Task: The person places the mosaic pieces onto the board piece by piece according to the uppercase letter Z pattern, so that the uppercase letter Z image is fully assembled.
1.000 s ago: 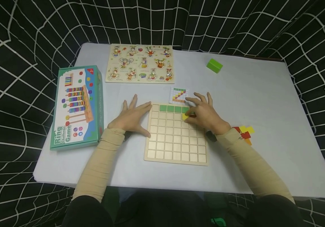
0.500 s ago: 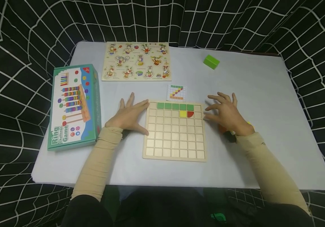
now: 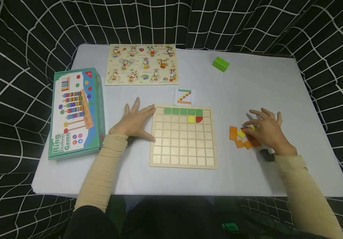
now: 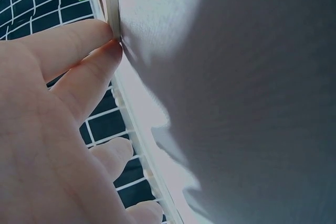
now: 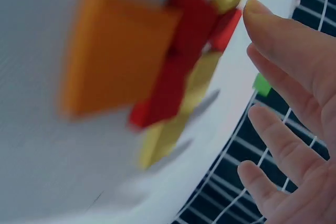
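A pale wooden grid board [image 3: 183, 166] lies on the white table. Several green squares [image 3: 183, 111] sit in its top row, with a yellow square [image 3: 191, 119] and a red quarter-round tile [image 3: 199, 119] in the row below. My left hand [image 3: 132, 122] is spread along the board's left side, thumb and a fingertip at the edge; the left wrist view has fingertips [image 4: 107, 35] against that edge. Over a loose pile of tiles at the right is my right hand [image 3: 268, 131], thumb and index finger apart, close to a red tile [image 5: 226, 29]. Orange tiles [image 5: 121, 51] and yellow ones lie around it.
A printed pattern card [image 3: 184, 97] lies just behind the board. Farther back are a wooden picture puzzle [image 3: 141, 64] and a green block [image 3: 220, 64]. A ring game box [image 3: 74, 113] stands at the left. Black netting surrounds the table.
My right hand has let go of the tiles on the board and moved right to the loose pile, uncovering the yellow square and red tile. The left hand keeps its place at the board.
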Available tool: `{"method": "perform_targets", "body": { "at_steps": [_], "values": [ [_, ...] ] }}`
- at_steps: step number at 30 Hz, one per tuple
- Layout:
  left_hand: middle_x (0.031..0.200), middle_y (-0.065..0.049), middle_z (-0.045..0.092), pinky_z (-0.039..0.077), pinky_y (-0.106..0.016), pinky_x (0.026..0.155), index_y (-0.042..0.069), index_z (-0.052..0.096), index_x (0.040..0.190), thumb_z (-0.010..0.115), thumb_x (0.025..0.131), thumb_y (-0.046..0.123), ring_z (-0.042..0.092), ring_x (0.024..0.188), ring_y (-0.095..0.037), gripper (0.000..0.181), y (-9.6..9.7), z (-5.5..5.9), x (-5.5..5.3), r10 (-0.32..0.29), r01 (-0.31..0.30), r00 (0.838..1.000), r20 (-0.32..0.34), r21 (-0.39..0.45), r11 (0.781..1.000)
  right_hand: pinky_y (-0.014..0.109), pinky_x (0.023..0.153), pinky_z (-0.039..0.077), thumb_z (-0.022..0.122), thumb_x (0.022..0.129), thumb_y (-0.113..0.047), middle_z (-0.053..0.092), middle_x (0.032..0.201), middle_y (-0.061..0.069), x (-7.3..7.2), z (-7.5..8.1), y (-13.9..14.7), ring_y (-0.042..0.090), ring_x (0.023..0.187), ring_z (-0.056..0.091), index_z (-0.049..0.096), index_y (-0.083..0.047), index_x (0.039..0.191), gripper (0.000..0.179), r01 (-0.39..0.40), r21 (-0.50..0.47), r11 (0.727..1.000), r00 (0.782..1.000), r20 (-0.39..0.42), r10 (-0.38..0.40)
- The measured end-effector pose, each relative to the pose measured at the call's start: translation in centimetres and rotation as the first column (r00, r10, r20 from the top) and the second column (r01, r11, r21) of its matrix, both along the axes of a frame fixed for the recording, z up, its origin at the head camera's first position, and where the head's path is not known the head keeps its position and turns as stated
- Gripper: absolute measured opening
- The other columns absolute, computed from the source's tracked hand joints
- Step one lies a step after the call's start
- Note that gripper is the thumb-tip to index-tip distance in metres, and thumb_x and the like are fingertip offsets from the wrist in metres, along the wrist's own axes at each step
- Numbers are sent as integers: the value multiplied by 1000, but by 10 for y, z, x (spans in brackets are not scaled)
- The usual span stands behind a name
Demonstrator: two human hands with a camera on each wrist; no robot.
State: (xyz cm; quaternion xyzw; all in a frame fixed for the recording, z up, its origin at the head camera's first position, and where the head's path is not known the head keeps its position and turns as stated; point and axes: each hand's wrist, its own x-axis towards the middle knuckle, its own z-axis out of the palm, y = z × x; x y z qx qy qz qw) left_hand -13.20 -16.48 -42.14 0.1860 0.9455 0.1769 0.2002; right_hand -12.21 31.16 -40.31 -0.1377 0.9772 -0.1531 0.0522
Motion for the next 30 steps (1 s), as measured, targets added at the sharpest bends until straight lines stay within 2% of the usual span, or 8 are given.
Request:
{"method": "perform_targets", "body": {
  "at_steps": [4, 9, 18, 24, 27, 30],
  "values": [
    [176, 0, 18, -8, -82, 119, 17, 28, 165, 91, 62, 63, -17, 159, -49, 129, -1, 1, 1, 5, -5, 1000, 0, 4, 1000, 88, 114, -2, 83, 85, -21, 49, 150, 31, 3, -4, 11, 60, 146, 27, 78, 2, 104, 30, 33, 18, 999, 999, 4, -33],
    [176, 1, 18, -9, -81, 120, 17, 28, 165, 92, 62, 62, -17, 159, -48, 129, -2, 2, 1, 9, -9, 1000, 5, 10, 1000, 87, 115, -2, 84, 84, -21, 48, 150, 31, 3, -7, 15, 60, 146, 26, 78, 4, 104, 32, 32, 26, 999, 999, 7, -32],
    [176, 1, 17, -9, -82, 119, 18, 27, 165, 91, 63, 63, -17, 159, -48, 129, -1, 0, 1, 3, -3, 1000, 3, 7, 1000, 87, 116, -3, 82, 86, -23, 46, 152, 32, 0, -7, 9, 59, 149, 22, 77, 1, 111, 35, -2, 99, 995, 1000, 9, 1],
    [176, 0, 17, -10, -82, 119, 17, 27, 165, 91, 62, 63, -16, 159, -49, 130, -1, 0, 1, 7, -7, 1000, 4, 5, 1000, 88, 115, 3, 80, 88, -24, 47, 153, 30, -3, -6, 7, 57, 147, 25, 79, -4, 112, 31, -65, 173, 983, 998, -5, 67],
    [176, -1, 17, -11, -82, 118, 16, 27, 165, 92, 62, 62, -17, 159, -50, 130, 0, 0, 1, 8, -8, 1000, 10, 7, 1000, 88, 115, 3, 80, 88, -23, 47, 153, 30, -6, -7, 8, 58, 147, 25, 78, -4, 112, 31, -75, 168, 983, 997, 1, 76],
    [176, 0, 17, -12, -81, 118, 16, 27, 165, 92, 61, 63, -17, 159, -49, 131, 0, 0, 1, 11, -11, 1000, 9, 7, 1000, 88, 115, 1, 82, 86, -20, 48, 152, 31, -8, -7, 8, 58, 148, 23, 79, -2, 107, 29, -64, 115, 991, 998, 12, 63]
  ]
}}
